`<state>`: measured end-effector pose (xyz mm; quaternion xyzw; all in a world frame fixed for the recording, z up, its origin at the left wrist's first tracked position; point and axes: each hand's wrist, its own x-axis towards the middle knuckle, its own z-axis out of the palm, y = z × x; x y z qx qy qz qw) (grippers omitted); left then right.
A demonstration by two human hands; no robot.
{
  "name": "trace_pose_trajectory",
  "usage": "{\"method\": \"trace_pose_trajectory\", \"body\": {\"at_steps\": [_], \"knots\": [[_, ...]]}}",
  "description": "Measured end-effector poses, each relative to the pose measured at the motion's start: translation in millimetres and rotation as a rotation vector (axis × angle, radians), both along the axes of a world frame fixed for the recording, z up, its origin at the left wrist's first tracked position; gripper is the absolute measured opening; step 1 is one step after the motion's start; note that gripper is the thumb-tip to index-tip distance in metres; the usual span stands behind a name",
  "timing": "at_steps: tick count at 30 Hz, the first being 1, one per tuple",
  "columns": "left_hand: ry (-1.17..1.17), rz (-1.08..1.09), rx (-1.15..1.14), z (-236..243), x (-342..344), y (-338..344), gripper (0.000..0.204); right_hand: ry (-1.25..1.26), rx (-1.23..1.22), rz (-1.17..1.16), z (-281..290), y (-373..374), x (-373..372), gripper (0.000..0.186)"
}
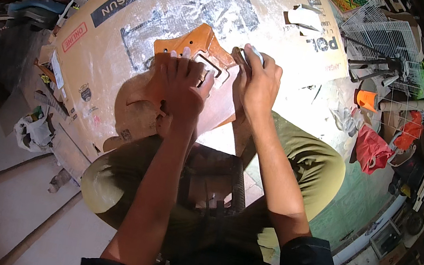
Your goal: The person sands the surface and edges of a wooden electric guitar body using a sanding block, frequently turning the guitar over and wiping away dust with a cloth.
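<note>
The guitar body (221, 98) lies before me on dusty cardboard (104, 55), its face partly dull and pale, with glossy orange left along the upper edge. My left hand (182, 83) rests on it, fingers slightly spread; my right hand (260, 81) curls narrowly around a pale object (257, 55), its kind unclear.

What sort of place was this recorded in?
Probably a small, makeshift workshop, possibly in a home: a large cardboard sheet is dusted with white powder, an orange-brown piece with holes and a cut-out is in hand, and wire mesh stands amid clutter.
</note>
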<state>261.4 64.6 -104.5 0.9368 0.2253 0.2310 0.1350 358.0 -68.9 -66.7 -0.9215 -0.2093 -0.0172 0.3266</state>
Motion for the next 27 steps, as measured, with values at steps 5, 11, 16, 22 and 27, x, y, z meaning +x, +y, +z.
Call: {"method": "trace_pose_trajectory", "body": {"at_steps": [5,11,16,22,27], "knots": [[-0.085,0.001,0.025,-2,-5,8,0.032,0.053,-0.054,0.076,-3,-28,-68,0.044],[-0.1,-0.02,0.019,4,1,5,0.035,0.038,0.021,-0.001,5,5,1,0.043],[-0.029,0.012,0.068,1,0,8,0.036,0.025,-0.045,0.058,-12,-30,-62,0.046],[-0.092,0.004,0.085,-4,1,6,0.037,-0.007,0.013,-0.026,-8,1,-22,0.045],[-0.06,0.018,0.089,-6,1,10,0.032,-0.031,-0.031,0.051,-12,-24,-61,0.043]]}}
